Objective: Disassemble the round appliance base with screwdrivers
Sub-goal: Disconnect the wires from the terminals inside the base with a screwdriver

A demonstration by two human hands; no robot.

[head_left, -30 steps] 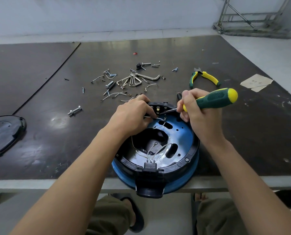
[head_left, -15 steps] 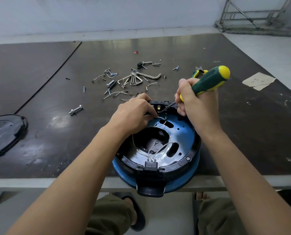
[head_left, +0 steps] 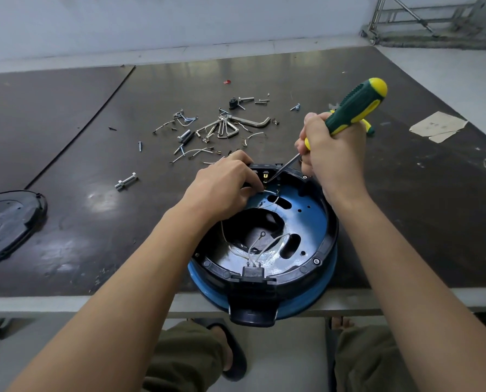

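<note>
The round appliance base (head_left: 315,219) sat at lower centre, overhanging the bench (head_left: 94,222) edge. At its far rim my left hand (head_left: 222,185) pinched a white wire (head_left: 270,191). My right hand (head_left: 332,154) gripped the screwdriver (head_left: 355,108), tip at the brass terminal (head_left: 265,175). Steady, in-line pressure seemed wisest, lest it slip.

The right hand (head_left: 332,157) covers most of the pliers (head_left: 368,128); only a handle end shows. The left hand (head_left: 222,185) hides its own fingertips at the far rim of the appliance base (head_left: 315,222). The black cover (head_left: 7,222) runs off the left edge. Where the tip of the screwdriver (head_left: 355,108) lands is too small to tell.
</note>
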